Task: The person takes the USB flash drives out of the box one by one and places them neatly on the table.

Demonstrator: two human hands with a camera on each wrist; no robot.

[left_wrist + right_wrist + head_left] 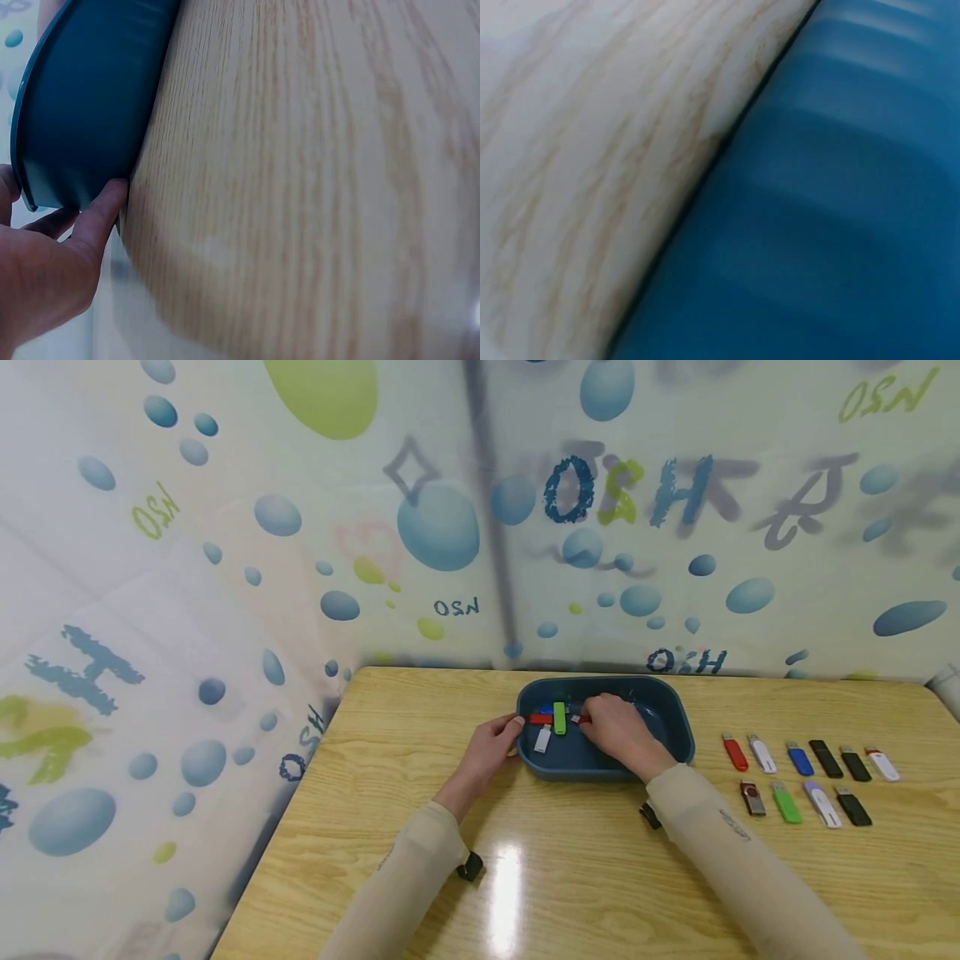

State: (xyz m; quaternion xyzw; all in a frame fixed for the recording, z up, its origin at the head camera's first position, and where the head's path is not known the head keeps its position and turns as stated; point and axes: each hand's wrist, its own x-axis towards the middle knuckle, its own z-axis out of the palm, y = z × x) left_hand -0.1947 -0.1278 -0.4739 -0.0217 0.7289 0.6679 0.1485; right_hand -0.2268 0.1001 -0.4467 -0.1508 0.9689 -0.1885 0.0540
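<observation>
Blue tray (675,727) steadied at rim by left hand (491,752), fingers straight — right hand (618,735) inside among USB sticks (558,718); its grip cannot be told.

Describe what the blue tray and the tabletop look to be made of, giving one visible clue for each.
The blue tray looks like moulded plastic with a matte finish: one even dark teal colour, rounded corners and soft ribs on its wall in the right wrist view. The tabletop looks like light wood or wood-grain laminate, probably sealed: grain lines run across it, and a bright glare sits on its glossy surface.
</observation>
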